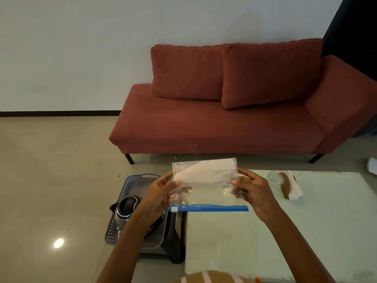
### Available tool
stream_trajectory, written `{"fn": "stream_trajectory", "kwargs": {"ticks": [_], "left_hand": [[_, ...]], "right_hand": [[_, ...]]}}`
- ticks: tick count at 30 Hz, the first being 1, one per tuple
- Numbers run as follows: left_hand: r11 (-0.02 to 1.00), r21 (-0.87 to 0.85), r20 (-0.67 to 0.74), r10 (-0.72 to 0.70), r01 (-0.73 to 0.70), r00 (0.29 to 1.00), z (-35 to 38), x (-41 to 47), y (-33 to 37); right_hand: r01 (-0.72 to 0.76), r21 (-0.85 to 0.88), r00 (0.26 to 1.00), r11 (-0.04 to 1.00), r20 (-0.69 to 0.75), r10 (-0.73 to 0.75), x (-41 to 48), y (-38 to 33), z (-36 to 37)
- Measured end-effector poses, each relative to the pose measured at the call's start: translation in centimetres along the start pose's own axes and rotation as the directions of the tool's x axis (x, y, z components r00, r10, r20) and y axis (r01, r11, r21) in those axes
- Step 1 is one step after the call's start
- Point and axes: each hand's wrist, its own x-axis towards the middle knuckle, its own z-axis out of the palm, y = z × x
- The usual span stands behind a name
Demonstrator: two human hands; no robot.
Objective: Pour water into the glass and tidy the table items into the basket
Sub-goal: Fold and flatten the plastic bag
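Presently both hands hold a clear zip bag (206, 195) in the air: the left hand (159, 195) pinches its left edge and the right hand (255, 193) its right edge, thumbs in front and the other fingers (244, 173) behind. A folded white sheet (206, 169) lies inside at the top, and the blue slider strip (210, 207) hangs below the fingers, so the bag is mouth-down. The grey basket (130, 180), with a kettle (125, 207) in it, sits below and left of the left fingers, off the surface (285, 231). Judging from this, the step is stowing the bag. Check the slider is fully closed, since the sheet could slip out, then carry the bag leftward and lay it flat beside the kettle. A glass (275, 177) waits beyond the right fingers.
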Motion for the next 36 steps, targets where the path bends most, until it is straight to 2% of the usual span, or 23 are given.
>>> {"fn": "stream_trajectory", "kwargs": {"ticks": [3, 8, 12, 17, 21, 22, 24, 27, 30, 33, 36], "left_hand": [[0.998, -0.013, 0.048, -0.054, 0.054, 0.997, -0.3, 0.0, -0.1], [0.999, 0.006, 0.007, -0.05, 0.05, 0.999, 0.2, -0.1, -0.1], [0.997, -0.021, -0.011, -0.078, 0.078, 0.997, 0.2, 0.1, -0.2], [0.992, -0.079, -0.074, -0.106, 0.1, 0.992, -0.2, 0.4, -0.8], [0.979, -0.115, 0.058, -0.16, 0.166, 0.985, -0.3, 0.3, -1.1], [0.975, -0.089, 0.07, -0.199, 0.205, 0.978, -0.2, 0.3, -1.1], [0.963, 0.085, 0.055, -0.26, 0.255, 0.964, 0.1, 0.3, -1.2], [0.922, 0.312, 0.09, -0.268, 0.229, 0.959, 0.2, 0.5, -1.6], [0.936, 0.324, 0.036, -0.155, 0.135, 0.987, 0.3, 0.7, -1.8], [0.903, 0.424, -0.031, -0.064, 0.071, 0.997, 0.4, 1.1, -1.8], [0.862, 0.507, -0.084, 0.017, 0.028, 0.996, 0.0, 1.5, -2.2]], "right_hand": [[-0.067, 0.006, 0.997, 0.998, 0.045, 0.067, 0.0, -0.1, -0.3], [-0.104, -0.029, 0.993, 0.994, 0.059, 0.106, 0.0, -0.1, -0.5], [-0.121, 0.1, 0.992, 0.988, 0.04, 0.117, -0.1, 0.0, -0.6], [-0.089, 0.118, 0.996, 0.989, 0.022, 0.087, 0.0, 0.4, -0.5], [0.01, 0.163, 0.996, 0.987, 0.089, -0.025, 0.0, 0.9, -0.7], [0.033, 0.157, 0.994, 0.987, 0.102, -0.05, 0.0, 0.9, -0.7], [0.085, 0.133, 0.99, 0.987, 0.098, -0.099, 0.0, 0.9, -0.8], [0.108, 0.123, 0.991, 0.987, 0.063, -0.116, 0.1, 1.1, -0.6], [0.022, 0.144, 0.996, 0.989, 0.077, -0.033, 0.4, 1.0, -0.7], [-0.149, 0.189, 0.972, 0.971, 0.206, 0.109, 0.2, 0.7, -1.0], [-0.16, 0.077, 0.955, 0.984, 0.264, 0.135, 0.1, 0.8, -1.3]]}}
